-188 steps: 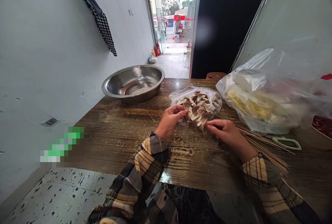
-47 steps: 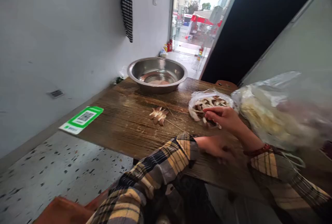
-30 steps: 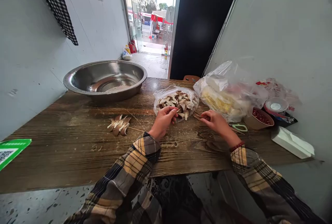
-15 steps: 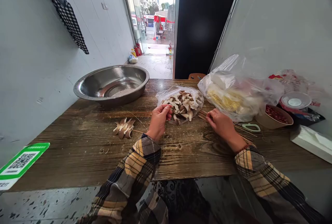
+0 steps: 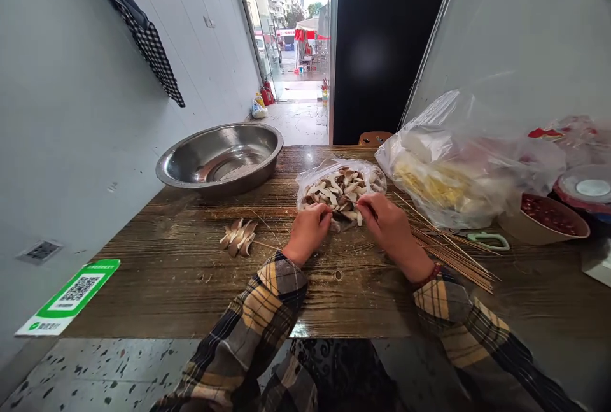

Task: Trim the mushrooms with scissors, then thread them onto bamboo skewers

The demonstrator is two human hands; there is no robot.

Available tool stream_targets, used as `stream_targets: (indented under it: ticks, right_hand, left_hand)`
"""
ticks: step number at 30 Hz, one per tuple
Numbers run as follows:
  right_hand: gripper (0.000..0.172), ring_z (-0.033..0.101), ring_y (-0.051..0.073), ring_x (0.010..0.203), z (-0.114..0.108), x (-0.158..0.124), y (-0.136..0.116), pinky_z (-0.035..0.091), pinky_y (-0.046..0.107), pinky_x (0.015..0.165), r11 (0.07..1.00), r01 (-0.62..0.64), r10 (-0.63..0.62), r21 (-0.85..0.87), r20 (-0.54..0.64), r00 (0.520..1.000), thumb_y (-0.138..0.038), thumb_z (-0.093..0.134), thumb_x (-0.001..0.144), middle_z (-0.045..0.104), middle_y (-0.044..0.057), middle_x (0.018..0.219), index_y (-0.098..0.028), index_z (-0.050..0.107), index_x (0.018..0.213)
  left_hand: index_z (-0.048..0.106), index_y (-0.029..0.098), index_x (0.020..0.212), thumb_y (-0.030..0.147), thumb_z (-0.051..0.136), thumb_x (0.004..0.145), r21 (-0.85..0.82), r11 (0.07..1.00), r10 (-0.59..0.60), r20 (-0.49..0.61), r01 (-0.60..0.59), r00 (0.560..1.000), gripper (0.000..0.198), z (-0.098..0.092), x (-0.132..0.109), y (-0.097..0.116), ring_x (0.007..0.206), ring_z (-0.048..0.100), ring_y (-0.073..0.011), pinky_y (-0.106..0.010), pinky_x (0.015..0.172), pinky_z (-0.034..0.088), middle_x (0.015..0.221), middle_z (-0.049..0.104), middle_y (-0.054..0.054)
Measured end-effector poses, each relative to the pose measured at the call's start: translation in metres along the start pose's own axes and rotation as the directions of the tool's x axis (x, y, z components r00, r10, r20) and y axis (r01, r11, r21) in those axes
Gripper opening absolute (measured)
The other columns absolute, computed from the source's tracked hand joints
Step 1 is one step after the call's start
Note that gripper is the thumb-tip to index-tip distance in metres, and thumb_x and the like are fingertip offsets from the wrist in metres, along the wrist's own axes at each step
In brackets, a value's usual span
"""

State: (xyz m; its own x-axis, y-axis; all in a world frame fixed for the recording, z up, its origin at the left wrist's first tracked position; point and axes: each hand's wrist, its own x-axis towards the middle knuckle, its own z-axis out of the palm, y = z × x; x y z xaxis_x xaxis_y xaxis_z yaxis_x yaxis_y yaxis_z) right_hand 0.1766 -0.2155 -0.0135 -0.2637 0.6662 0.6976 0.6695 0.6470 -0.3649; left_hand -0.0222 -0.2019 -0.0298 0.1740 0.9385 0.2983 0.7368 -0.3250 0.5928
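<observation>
A clear plastic bag (image 5: 301,186) of sliced mushrooms (image 5: 329,190) lies open in the middle of the wooden table. My left hand (image 5: 309,230) is at its near edge, thumb and fingers pinched; what they hold is too small to make out. Close by on the right, my right hand (image 5: 389,230) also pinches at the mushrooms, its fingertips turned toward the left hand. Whatever is in this pinch is unclear too. Left of my left hand rests a skewer threaded with mushroom slices (image 5: 238,237). Loose bamboo skewers (image 5: 458,262) lie beside my right wrist.
A steel basin (image 5: 219,156) stands at the back left. On the right are a plastic bag with yellow food (image 5: 436,176), green-handled scissors (image 5: 489,241) and a paper bowl of red contents (image 5: 548,221). A green QR card (image 5: 76,294) sits at the front left table corner.
My right hand has moved left from the loose skewers to the mushroom bag, beside my left hand. The left hand has come slightly nearer and lower. The view has turned a little.
</observation>
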Motion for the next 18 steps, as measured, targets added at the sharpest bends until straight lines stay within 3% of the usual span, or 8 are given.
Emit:
stream_targets:
  ticks: [4, 8, 11, 18]
  right_hand:
    - [0.016, 0.063, 0.022, 0.09, 0.0074, -0.0069, 0.007, 0.049, 0.035, 0.081, 0.998, 0.004, -0.006, 0.055, 0.042, 0.999, -0.022, 0.042, 0.096, 0.066, 0.009, 0.097, -0.021, 0.056, 0.103]
    - [0.017, 0.063, 0.023, 0.092, 0.0054, -0.0087, 0.0103, 0.05, 0.037, 0.083, 0.996, -0.02, 0.015, 0.084, 0.062, 0.998, -0.021, 0.043, 0.096, 0.066, 0.009, 0.099, -0.021, 0.057, 0.105]
    - [0.017, 0.063, 0.023, 0.093, 0.0033, -0.0081, 0.0093, 0.05, 0.037, 0.083, 0.994, -0.036, 0.03, 0.101, 0.058, 0.998, -0.02, 0.044, 0.095, 0.066, 0.009, 0.098, -0.021, 0.058, 0.104]
    - [0.015, 0.063, 0.022, 0.09, 0.0013, -0.0068, 0.0057, 0.049, 0.035, 0.082, 0.988, -0.038, 0.035, 0.149, 0.022, 0.999, -0.019, 0.045, 0.095, 0.065, 0.008, 0.095, -0.02, 0.059, 0.101]
  left_hand:
    - [0.066, 0.019, 0.083, 0.035, 0.052, 0.087, 0.29, 0.955, -0.082, 0.077, 0.057, 0.994, 0.022, -0.0009, -0.0042, 0.0041, 0.079, 0.061, -0.0211, -0.03, 0.068, 0.039, 0.089, 0.069, -0.009]
    - [0.066, 0.019, 0.082, 0.046, 0.054, 0.085, 0.413, 0.908, -0.121, 0.086, 0.076, 0.989, 0.03, 0.0004, -0.0052, 0.0085, 0.079, 0.062, -0.0227, -0.031, 0.064, 0.037, 0.093, 0.068, -0.01]
    - [0.065, 0.019, 0.08, 0.043, 0.057, 0.083, 0.39, 0.916, -0.14, 0.088, 0.095, 0.986, 0.026, 0.002, -0.0041, 0.0091, 0.079, 0.061, -0.0218, -0.031, 0.065, 0.037, 0.092, 0.067, -0.009]
    - [0.061, 0.017, 0.071, 0.024, 0.058, 0.075, 0.153, 0.971, -0.193, 0.05, 0.183, 0.98, 0.008, 0.0075, 0.0021, 0.0025, 0.076, 0.056, -0.0168, -0.027, 0.067, 0.038, 0.079, 0.064, -0.005]
